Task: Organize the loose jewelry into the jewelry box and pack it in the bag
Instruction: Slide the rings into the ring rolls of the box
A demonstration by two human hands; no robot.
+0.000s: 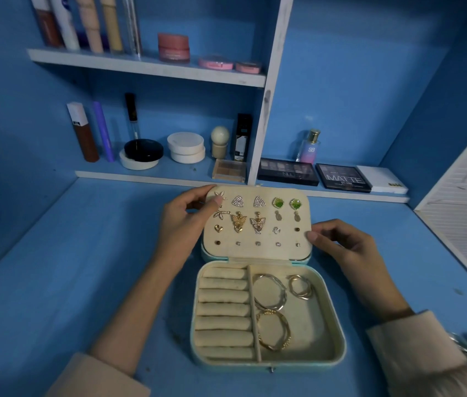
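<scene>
the left hand (186, 222) and right hand (347, 247) each pinch a side of the cream earring flap (258, 253) in the small pale green jewelry box (338, 333). best to fold it down slowly and flat, so no earring snags.

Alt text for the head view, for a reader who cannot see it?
An open jewelry box lies on a blue table, and the left hand and right hand hold the side edges of its earring panel. Gold hoops lie in the base's right compartment; cosmetics shelves stand behind.
</scene>
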